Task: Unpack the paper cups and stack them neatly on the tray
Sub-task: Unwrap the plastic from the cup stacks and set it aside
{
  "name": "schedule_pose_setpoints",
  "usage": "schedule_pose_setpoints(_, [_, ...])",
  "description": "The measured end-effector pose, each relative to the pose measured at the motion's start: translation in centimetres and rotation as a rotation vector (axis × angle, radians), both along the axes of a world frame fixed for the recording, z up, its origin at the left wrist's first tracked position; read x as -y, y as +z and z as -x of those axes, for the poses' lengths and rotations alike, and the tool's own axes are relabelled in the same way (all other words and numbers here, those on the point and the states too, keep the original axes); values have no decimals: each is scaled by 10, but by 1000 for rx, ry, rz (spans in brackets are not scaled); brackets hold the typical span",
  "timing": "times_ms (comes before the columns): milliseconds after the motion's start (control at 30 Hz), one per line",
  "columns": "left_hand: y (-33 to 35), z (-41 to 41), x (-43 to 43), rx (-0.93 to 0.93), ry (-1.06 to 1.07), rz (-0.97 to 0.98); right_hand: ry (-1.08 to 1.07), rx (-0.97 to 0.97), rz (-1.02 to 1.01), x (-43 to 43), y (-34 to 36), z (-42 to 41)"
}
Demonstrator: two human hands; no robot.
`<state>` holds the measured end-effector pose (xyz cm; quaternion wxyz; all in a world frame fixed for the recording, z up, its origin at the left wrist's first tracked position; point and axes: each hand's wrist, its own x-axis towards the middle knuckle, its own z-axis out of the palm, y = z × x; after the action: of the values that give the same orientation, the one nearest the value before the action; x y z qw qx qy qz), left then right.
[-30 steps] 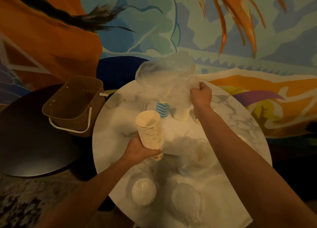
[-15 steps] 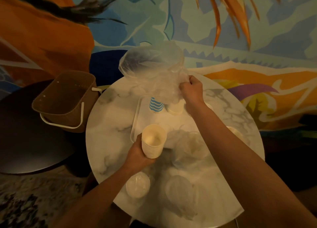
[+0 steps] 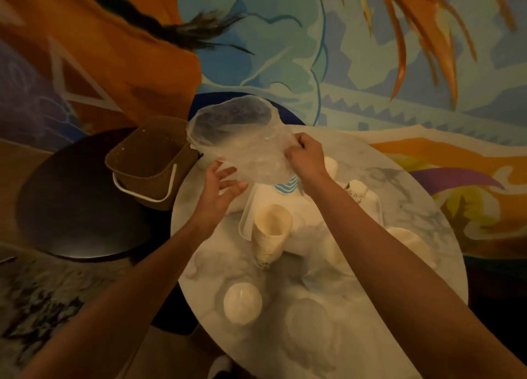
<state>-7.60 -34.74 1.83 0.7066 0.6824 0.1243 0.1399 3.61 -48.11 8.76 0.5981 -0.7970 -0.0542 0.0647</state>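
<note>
My right hand (image 3: 306, 157) pinches an empty clear plastic bag (image 3: 242, 133) and holds it up over the far side of the table. My left hand (image 3: 218, 191) is open with fingers spread, just under the bag's lower edge, touching nothing that I can see. A stack of cream paper cups (image 3: 269, 234) stands on the near left corner of the clear tray (image 3: 245, 221). A blue-striped cup (image 3: 286, 186) stands at the tray's far side, partly hidden by the bag. Another printed cup (image 3: 356, 190) is at the tray's right.
The round marble table (image 3: 413, 207) also bears more wrapped cup stacks (image 3: 242, 303) near its front and a cream stack (image 3: 410, 241) at right. A brown basket (image 3: 151, 161) with a white handle sits on a dark round stool (image 3: 71, 207) at left.
My left hand set the cream cup stack down on the tray, let go and rose open toward the bag. My right hand carried the bag leftward, toward the basket.
</note>
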Motion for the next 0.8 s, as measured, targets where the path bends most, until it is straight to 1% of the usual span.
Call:
schedule_pose_setpoints(100, [3, -5, -18, 4, 107, 37, 43, 15, 26, -13, 0, 8])
schedule_pose_setpoints(200, [11, -6, -35, -16, 197, 108, 76, 28, 104, -30, -1, 15])
schedule_pose_setpoints(267, [20, -4, -48, 15, 276, 120, 127, 37, 153, -46, -1, 21])
schedule_pose_setpoints(300, [23, -3, -57, 33, 324, 65, 165, 44, 193, -55, 0, 23])
schedule_pose_setpoints(333, [24, -3, -69, 33, 361, -41, 212, 54, 249, -65, 0, 26])
schedule_pose_setpoints(400, [23, 1, -94, -56, 405, -308, 334, 89, 377, -86, 2, 30])
schedule_pose_setpoints(433, [22, 3, -107, -94, 382, -436, 396, 118, 436, -98, 2, 32])
schedule_pose_setpoints(467, [21, 6, -120, -118, 316, -534, 450, 145, 484, -111, 1, 35])
schedule_pose_setpoints(500, [22, 9, -130, -145, 249, -607, 493, 156, 524, -124, 0, 37])
schedule_pose_setpoints(567, [17, 13, -153, -176, 188, -685, 549, 149, 578, -151, -4, 42])
schedule_pose_setpoints(633, [10, 18, -178, -146, 170, -618, 579, 126, 590, -175, -11, 48])
schedule_pose_setpoints(667, [5, 23, -192, -117, 160, -562, 586, 99, 558, -183, -16, 51])
schedule_pose_setpoints(733, [-7, 32, -220, -114, 170, -519, 618, 37, 516, -195, -28, 56])
schedule_pose_setpoints(800, [-21, 42, -250, -150, 223, -506, 678, 2, 592, -203, -42, 59])
